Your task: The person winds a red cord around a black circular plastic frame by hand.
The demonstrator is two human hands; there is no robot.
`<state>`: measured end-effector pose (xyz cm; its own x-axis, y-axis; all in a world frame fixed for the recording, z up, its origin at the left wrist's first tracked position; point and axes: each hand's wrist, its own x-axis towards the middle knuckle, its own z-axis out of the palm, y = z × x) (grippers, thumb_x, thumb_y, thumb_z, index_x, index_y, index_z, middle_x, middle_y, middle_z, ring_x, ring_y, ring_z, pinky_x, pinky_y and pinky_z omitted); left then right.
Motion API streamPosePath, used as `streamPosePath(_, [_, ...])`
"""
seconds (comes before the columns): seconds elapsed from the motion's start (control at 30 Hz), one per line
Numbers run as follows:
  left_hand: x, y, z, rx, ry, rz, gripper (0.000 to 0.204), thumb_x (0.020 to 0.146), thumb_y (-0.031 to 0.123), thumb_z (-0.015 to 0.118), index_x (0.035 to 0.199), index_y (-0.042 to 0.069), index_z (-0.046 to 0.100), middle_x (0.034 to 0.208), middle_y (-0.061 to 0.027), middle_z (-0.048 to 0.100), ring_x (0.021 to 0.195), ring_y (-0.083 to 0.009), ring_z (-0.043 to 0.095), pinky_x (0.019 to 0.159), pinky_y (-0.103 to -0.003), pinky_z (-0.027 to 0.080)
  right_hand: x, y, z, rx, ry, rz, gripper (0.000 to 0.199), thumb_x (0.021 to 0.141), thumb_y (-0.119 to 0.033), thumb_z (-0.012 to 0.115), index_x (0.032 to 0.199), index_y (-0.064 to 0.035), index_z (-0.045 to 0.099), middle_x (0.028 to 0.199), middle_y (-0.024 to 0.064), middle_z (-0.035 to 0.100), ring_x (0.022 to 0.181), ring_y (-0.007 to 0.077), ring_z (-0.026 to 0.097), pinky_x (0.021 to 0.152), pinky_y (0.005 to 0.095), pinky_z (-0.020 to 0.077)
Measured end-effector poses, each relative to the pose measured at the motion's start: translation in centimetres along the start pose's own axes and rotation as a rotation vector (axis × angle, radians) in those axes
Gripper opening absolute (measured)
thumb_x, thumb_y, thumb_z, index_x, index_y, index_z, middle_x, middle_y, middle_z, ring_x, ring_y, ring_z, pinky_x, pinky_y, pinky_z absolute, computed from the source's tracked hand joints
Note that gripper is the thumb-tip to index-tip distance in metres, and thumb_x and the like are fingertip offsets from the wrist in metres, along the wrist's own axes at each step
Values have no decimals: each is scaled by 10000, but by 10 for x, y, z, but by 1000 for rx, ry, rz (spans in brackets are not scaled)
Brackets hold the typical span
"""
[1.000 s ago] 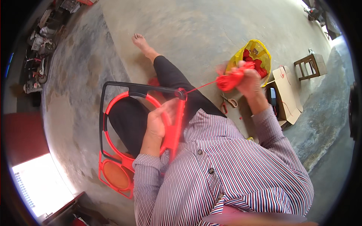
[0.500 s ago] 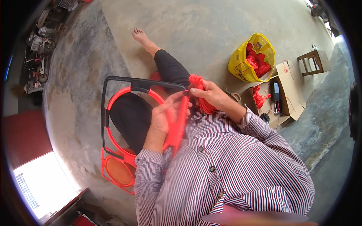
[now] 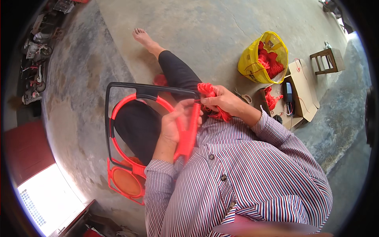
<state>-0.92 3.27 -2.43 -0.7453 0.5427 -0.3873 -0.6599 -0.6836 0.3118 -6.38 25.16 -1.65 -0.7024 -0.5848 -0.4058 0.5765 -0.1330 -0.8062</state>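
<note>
A red and black plastic frame [image 3: 118, 118] with a round hoop rests across my lap and on the floor. My left hand [image 3: 173, 124] grips its red side bar [image 3: 188, 134], which stands upright against my chest. My right hand [image 3: 221, 102] is closed on a bundle of red cord [image 3: 211, 96] and holds it against the frame's top corner, right by the left hand's fingers.
A yellow bag [image 3: 256, 63] full of red cord stands on the concrete floor to the right. Beside it lie flattened cardboard [image 3: 302, 93] with more red cord and small tools, and a little wooden stool [image 3: 327, 59]. Scissors [image 3: 242, 96] lie near my right wrist.
My right hand, stretched out to the right with the cord pulled taut a second ago, has come back to the frame's corner. The left hand keeps its hold on the red bar.
</note>
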Motion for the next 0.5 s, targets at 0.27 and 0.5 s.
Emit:
streamPosePath(0.27, [5, -6, -1, -53, 107, -21, 355, 913, 260, 510, 1191, 41, 509, 1037, -263, 590, 806, -370, 598, 747, -454, 519, -17, 8, 14, 195, 17, -71, 212, 849, 22, 562, 1047, -45, 531, 649, -38, 468, 495, 34, 388, 435, 221, 274])
streamPosePath(0.5, [6, -9, 1, 16, 75, -15, 321, 957, 323, 493, 1139, 69, 568, 1013, -223, 641, 802, -345, 630, 717, -429, 528, -26, -3, 29, 20, -87, -136, 136, 826, 3, 574, 951, -44, 551, 666, -42, 497, 527, 41, 443, 472, 209, 353])
